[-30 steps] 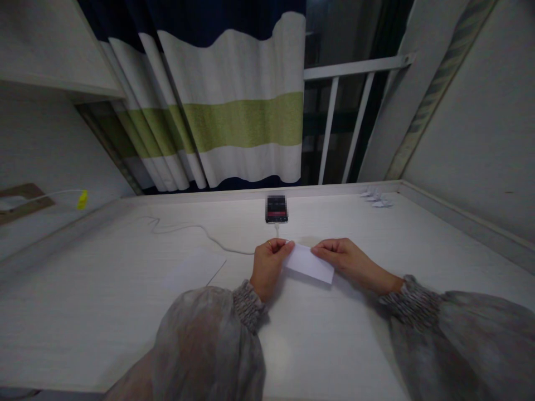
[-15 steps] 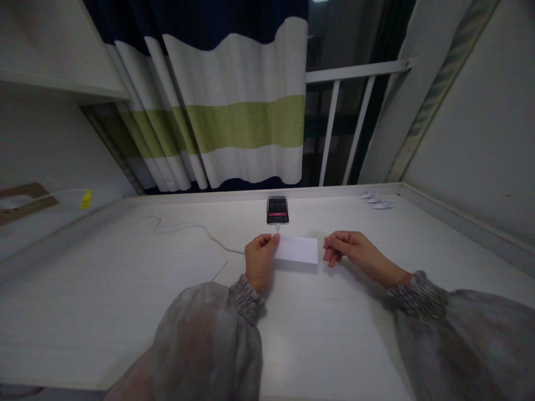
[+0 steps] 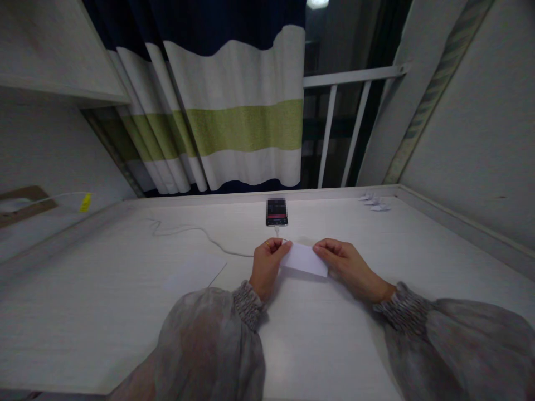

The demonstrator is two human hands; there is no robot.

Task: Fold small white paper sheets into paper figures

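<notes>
The left hand's [image 3: 264,268] thumb and fingers pinch the left end of a small white rectangular paper [image 3: 304,259]; the right hand's [image 3: 346,264] are clamped on its far right corner. Beneath spreads a pale wooden tabletop [image 3: 326,345]. A dark rectangular phone [image 3: 276,212] lies beyond, small folded white paper pieces [image 3: 379,208] far right.

A pale, faintly streaked tabletop [image 3: 326,351] carries a phone [image 3: 276,214] at far centre, a white cable [image 3: 209,235] trailing left from near it, a white paper sheet [image 3: 192,272] at left, and small folded white pieces [image 3: 378,207] clustered far right.
</notes>
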